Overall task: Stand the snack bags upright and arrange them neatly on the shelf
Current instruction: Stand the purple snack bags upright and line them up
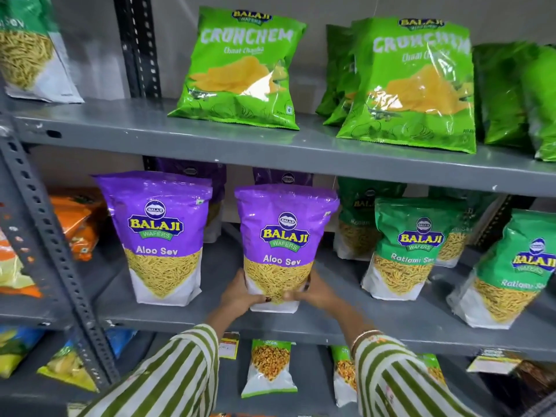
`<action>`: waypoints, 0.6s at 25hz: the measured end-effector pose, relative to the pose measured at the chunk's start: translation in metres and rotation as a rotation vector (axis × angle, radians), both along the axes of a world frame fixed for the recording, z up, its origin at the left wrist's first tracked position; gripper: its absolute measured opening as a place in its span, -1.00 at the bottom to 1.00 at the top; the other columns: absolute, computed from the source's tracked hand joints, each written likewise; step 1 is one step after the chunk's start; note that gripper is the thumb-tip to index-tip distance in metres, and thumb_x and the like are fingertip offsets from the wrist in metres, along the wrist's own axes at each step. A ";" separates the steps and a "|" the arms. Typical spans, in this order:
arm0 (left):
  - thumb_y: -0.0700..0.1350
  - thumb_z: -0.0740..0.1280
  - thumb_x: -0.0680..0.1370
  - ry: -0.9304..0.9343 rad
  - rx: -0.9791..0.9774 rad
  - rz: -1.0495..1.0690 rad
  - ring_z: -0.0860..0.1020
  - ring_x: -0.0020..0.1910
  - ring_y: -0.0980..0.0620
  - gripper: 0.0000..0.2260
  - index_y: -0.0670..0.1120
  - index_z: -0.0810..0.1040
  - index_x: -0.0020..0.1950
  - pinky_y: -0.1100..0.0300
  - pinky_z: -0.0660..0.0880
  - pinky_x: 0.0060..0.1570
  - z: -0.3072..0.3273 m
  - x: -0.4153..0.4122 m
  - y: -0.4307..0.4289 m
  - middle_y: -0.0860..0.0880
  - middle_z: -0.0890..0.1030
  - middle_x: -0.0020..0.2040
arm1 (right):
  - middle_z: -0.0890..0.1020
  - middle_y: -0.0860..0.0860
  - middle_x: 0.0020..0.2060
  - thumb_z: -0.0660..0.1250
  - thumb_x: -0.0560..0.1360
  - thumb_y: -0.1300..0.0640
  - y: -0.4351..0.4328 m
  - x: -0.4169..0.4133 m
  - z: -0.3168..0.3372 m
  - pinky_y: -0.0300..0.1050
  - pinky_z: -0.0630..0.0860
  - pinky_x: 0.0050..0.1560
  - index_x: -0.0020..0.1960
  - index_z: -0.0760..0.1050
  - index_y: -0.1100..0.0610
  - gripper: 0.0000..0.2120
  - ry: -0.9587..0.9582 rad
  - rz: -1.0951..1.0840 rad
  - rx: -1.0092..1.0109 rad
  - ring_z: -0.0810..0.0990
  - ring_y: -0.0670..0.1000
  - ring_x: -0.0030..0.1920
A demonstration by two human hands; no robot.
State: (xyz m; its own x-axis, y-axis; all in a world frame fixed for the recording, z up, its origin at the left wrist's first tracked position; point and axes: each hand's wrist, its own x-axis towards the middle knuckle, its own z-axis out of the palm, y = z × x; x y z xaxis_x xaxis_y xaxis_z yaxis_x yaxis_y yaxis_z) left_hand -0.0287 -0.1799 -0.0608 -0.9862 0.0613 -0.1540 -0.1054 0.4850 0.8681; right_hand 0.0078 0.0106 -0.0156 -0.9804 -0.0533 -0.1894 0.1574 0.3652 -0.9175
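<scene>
A purple Aloo Sev bag [282, 236] stands upright at the front of the grey middle shelf [376, 329]. My left hand [240, 291] grips its lower left corner and my right hand [313, 291] grips its lower right corner. A second purple Aloo Sev bag [159, 233] stands upright to its left, apart from it. Two more purple bags [192, 173] show partly behind them. To the right stand green Ratlami Sev bags [406, 245], one nearest the edge [511, 269] leaning slightly.
The upper shelf [210, 136] carries green Crunchem bags [240, 67], leaning back. Orange bags [78, 221] sit at the far left behind a perforated grey upright [45, 224]. Small snack packets [269, 368] lie on the bottom shelf under my striped sleeves.
</scene>
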 end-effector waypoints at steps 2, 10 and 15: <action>0.05 0.53 0.10 0.027 -0.063 0.018 0.52 0.21 -0.13 -0.25 -0.08 0.38 0.23 -0.10 0.47 0.21 0.003 0.002 -0.004 -0.12 0.57 0.23 | 0.53 0.11 0.22 0.63 0.00 -0.06 -0.009 -0.001 -0.026 -0.07 0.48 0.22 0.32 0.26 0.20 0.02 0.021 -0.095 0.079 0.51 0.08 0.23; -0.04 0.55 0.23 0.041 -0.097 0.030 0.48 0.27 -0.14 -0.30 -0.08 0.36 0.30 -0.10 0.44 0.26 -0.001 0.003 -0.016 -0.12 0.54 0.28 | 0.49 0.13 0.29 0.57 0.23 0.19 -0.022 -0.003 -0.030 0.04 0.41 0.30 0.35 0.24 0.18 -0.20 0.031 -0.203 0.095 0.45 0.14 0.30; -0.05 0.55 0.23 0.029 -0.080 0.018 0.47 0.27 -0.15 -0.30 -0.07 0.36 0.30 -0.12 0.43 0.27 -0.002 0.000 -0.015 -0.12 0.54 0.29 | 0.48 0.13 0.30 0.56 0.24 0.17 -0.022 -0.002 -0.029 -0.01 0.39 0.27 0.36 0.24 0.19 -0.21 0.046 -0.208 0.133 0.44 0.14 0.31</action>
